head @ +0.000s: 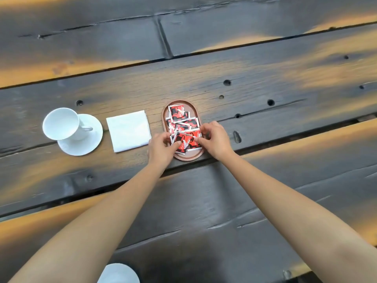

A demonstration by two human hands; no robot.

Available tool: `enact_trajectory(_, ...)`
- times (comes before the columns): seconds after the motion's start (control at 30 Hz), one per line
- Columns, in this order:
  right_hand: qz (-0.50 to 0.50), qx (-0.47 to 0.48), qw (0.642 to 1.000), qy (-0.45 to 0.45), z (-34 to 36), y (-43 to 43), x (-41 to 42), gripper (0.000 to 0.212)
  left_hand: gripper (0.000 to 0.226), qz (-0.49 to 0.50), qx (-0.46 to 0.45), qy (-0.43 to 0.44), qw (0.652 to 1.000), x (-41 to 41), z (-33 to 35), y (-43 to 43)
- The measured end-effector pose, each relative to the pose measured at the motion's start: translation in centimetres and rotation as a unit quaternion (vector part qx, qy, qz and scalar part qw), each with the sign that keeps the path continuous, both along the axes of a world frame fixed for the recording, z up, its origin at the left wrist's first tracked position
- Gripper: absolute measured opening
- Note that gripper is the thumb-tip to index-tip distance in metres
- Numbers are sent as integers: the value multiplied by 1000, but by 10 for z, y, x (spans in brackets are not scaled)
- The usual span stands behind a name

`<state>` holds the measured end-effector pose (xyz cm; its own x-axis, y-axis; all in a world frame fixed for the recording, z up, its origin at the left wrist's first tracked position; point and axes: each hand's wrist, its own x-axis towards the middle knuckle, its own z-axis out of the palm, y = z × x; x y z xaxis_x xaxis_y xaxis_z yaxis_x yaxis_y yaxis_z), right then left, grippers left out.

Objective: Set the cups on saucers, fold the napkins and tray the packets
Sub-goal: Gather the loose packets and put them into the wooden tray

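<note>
Reaching forward, 2 bare forearms converge over the oval tray (188,158). Left hand (161,149) and right hand (214,139) curl their fingers, pinching red packets (177,113) at its near end. Cup (61,123) sits on saucer (81,147), with the folded napkin (128,133) between saucer and tray.

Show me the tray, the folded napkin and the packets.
tray (188,157): head view, bare near rim.
napkin (129,131): head view, middle of the folded square.
packets (177,112): head view, red face of the farthest packet.

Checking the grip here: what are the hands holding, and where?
The packets, in the tray: left hand pinches their left edge, right hand their right edge.
</note>
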<state>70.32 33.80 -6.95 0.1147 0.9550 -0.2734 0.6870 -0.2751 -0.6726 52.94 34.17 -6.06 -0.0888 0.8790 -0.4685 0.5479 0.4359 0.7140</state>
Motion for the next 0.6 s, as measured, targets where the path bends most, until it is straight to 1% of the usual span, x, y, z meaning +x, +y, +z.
enact_trajectory(0.07, 17, -1, 1000, -15, -1, 1, 1, 23, 34, -23, 12, 38, 999, 1, -4, -2)
enact_trajectory(0.13, 14, -2, 1000, -22, -2, -2, 1, 25, 35, -31, 27, 55, 998, 3, -6, -6)
enact_trajectory(0.3, -2, 5, 1000, -4, -5, -13, -1, 37, 36, 19, 49, 35, 998, 9, -9, -16)
enact_trajectory(0.37, -10, 3, 1000, 4, -4, -14, -2, 40, 35, 39, 46, 39, 997, 11, -8, -21)
enact_trajectory(0.43, -9, 9, 1000, 5, -4, -15, -3, 39, 33, 55, 41, 46, 997, 13, -6, -25)
enact_trajectory(0.6, -10, 21, 1000, 6, -4, -20, -5, 32, 16, 58, 38, 43, 997, 15, 0, -29)
